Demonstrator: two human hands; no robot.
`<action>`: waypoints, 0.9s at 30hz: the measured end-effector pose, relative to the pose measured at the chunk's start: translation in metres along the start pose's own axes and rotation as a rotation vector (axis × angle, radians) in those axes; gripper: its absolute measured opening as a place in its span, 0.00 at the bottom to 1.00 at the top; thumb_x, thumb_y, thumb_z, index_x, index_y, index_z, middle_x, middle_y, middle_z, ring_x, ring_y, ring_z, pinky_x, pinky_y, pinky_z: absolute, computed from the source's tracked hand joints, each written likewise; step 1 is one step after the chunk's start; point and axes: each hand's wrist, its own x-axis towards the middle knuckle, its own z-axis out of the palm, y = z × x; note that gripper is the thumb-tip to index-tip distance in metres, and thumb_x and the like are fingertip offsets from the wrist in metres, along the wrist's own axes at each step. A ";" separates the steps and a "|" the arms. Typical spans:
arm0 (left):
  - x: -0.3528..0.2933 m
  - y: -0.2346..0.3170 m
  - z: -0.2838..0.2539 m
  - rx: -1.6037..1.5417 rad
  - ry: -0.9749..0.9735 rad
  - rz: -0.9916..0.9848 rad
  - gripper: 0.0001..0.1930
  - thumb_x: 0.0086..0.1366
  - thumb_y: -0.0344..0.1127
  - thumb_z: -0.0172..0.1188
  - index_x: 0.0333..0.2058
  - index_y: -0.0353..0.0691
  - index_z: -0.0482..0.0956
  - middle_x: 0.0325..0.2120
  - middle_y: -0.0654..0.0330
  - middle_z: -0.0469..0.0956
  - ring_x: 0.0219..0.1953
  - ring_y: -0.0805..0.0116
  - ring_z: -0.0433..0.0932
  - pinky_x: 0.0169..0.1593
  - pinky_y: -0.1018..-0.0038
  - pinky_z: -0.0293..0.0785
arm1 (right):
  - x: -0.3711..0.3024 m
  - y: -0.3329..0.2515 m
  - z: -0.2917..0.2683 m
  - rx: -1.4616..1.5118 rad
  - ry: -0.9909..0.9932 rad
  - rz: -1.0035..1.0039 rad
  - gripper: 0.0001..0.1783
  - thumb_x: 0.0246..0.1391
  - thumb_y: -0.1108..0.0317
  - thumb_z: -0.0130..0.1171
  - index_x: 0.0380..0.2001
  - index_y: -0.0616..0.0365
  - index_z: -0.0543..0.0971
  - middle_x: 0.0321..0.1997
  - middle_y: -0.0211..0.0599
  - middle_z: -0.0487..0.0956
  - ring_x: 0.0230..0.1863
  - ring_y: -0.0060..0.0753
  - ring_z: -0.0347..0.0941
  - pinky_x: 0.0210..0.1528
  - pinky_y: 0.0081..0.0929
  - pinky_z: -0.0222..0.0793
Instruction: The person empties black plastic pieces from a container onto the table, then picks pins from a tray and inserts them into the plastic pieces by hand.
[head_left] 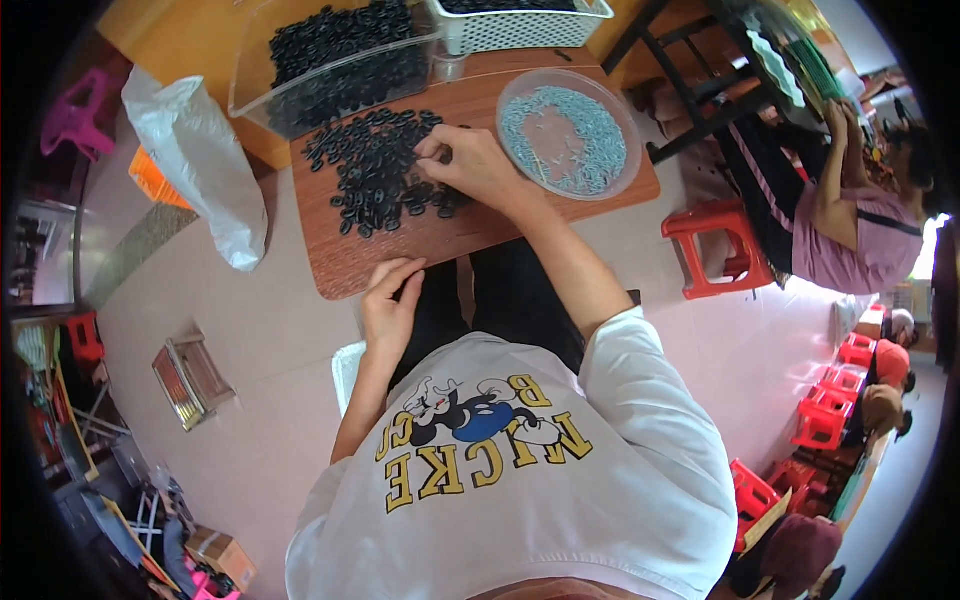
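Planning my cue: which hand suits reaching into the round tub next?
Probably the right hand: it is beside the tub. The left hand is farther off, by the near edge of the table.

The person's right hand [475, 168] hides some of the small black oval pieces [385, 165], and whether its fingertips pinch one cannot be told. The top edge cuts off the white perforated basket [520, 34] and clear rectangular bin [260, 98]. Individual pale-blue pieces [602, 155] are too tiny to make out. The left forearm [362, 412] partly covers a white container [346, 375].

1 clear bin [252, 75], 1 round tray [550, 132]
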 end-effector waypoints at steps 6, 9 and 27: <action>0.045 0.038 0.007 -0.195 -0.065 -0.163 0.09 0.59 0.25 0.59 0.38 0.35 0.81 0.28 0.65 0.76 0.28 0.80 0.67 0.34 0.83 0.64 | -0.087 -0.026 -0.021 0.636 0.061 0.431 0.05 0.49 0.73 0.62 0.29 0.60 0.76 0.24 0.30 0.77 0.24 0.18 0.71 0.26 0.16 0.65; 0.079 0.061 0.029 -0.136 -0.127 -0.103 0.08 0.58 0.26 0.60 0.38 0.35 0.81 0.26 0.66 0.74 0.26 0.79 0.65 0.33 0.82 0.63 | -0.147 -0.007 -0.009 1.103 0.148 0.582 0.04 0.51 0.75 0.59 0.32 0.60 0.76 0.26 0.32 0.77 0.24 0.19 0.70 0.28 0.15 0.65; 0.189 0.083 0.205 0.493 -0.656 0.047 0.07 0.49 0.30 0.65 0.24 0.31 0.81 0.21 0.42 0.78 0.30 0.50 0.81 0.36 0.65 0.75 | -0.207 0.039 0.000 1.247 0.022 0.652 0.07 0.55 0.74 0.56 0.37 0.64 0.79 0.34 0.33 0.78 0.37 0.22 0.74 0.43 0.18 0.70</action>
